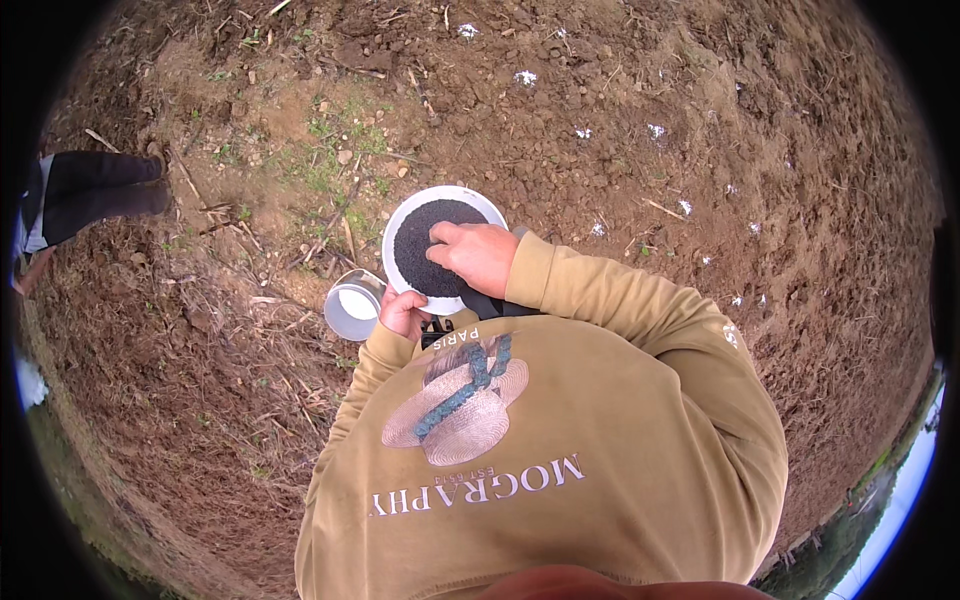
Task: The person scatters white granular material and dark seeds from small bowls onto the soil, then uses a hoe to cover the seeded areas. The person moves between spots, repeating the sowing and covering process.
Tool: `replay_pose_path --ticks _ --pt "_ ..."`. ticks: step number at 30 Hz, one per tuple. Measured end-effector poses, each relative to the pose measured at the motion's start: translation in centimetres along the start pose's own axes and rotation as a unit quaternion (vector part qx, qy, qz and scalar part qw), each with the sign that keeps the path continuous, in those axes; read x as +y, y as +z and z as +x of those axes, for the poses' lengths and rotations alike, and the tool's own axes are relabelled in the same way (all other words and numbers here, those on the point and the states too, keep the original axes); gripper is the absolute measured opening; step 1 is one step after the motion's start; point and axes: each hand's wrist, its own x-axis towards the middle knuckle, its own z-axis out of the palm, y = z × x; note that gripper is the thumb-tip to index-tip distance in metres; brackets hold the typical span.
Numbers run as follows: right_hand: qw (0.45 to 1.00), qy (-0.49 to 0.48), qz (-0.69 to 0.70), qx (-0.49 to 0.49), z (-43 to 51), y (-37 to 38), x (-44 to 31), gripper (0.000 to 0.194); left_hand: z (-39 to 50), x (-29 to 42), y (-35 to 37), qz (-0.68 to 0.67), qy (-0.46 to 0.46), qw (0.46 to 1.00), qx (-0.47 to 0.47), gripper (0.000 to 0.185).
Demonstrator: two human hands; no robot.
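Observation:
A round white tub [390,262] is held before my body, filled with dark granular material [420,240]. My left hand [405,310] grips the tub's rim at its lower left, thumb on the edge. Over the dark grains lies my right hand [476,255], its fingers bent down at the surface; whether grains are between the fingertips cannot be seen. A black strap with a buckle [436,333] shows just below the tub. Left of my left hand, a white bucket [352,309] with some white material inside stands on the ground.
Tilled brown soil [540,150] surrounds me, with small white patches [526,78] scattered ahead and to the right. Dry stalks [322,240] and low green weeds [330,142] lie ahead to the left. Another person in dark trousers [97,180] stands at the far left.

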Motion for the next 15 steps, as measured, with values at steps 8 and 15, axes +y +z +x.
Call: replay_pose_path --ticks 8,15 --pt "0.984 0.045 -0.147 -0.094 1.1 0.0 0.7 0.012 0.4 0.8 0.7 -0.057 -0.001 0.998 0.004 0.043" --pt "0.988 0.032 -0.113 -0.096 3.7 1.3 1.2 0.012 2.1 1.3 -2.0 -0.080 -0.015 0.997 -0.004 0.045"
